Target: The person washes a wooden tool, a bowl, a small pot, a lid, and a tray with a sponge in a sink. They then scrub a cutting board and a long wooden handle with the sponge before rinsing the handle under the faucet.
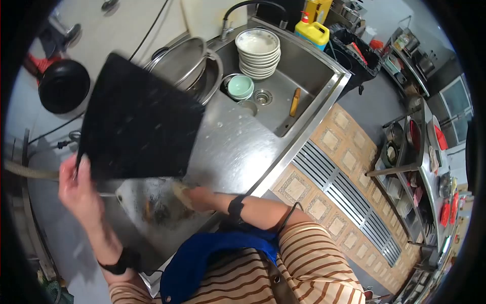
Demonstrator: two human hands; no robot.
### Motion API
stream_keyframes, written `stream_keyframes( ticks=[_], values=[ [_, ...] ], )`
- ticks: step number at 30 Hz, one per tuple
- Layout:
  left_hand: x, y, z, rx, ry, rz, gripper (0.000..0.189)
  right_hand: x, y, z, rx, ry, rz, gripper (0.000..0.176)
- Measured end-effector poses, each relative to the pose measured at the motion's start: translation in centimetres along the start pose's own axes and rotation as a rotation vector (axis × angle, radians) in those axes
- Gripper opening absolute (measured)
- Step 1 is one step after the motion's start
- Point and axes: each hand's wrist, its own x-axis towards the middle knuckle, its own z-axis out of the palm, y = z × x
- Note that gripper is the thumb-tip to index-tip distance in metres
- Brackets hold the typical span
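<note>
A large black square board (144,119) is tilted up over the left part of the steel counter. My left hand (78,185) grips its lower left corner, thumb on the near face. My right hand (200,197) is closed round a pale yellowish sponge or cloth (182,194), just below the board's lower right edge. Beneath both hands lies a sink basin (116,223) with foamy water (162,202); items in the foam are too blurred to name.
Steel pots (177,63) stand behind the board. The far sink (304,66) holds stacked white bowls (257,41), green bowls (240,86) and a brown-handled tool (294,102). A yellow jug (312,33) stands beyond. Shelves (422,152) line the right. Someone's legs (53,38) show upper left.
</note>
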Motion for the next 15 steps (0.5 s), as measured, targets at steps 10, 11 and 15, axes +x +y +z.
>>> stream_keyframes(
  ticks=[10, 11, 15],
  values=[
    [0.5, -5.4, 34.7, 0.144, -0.234, 0.084, 0.012, 6.3, 5.1, 7.9, 0.559, 0.21, -0.701, 0.063],
    [0.1, -6.2, 36.7, 0.204, -0.298, -0.079, 0.013, 5.5, 4.9, 6.4, 0.561, 0.209, -0.711, 0.063],
    [-1.1, -11.0, 41.8, 0.324, -0.212, -0.188, 0.012, 3.9, 4.3, 3.7, 0.642, -0.03, -0.536, 0.067]
  ],
)
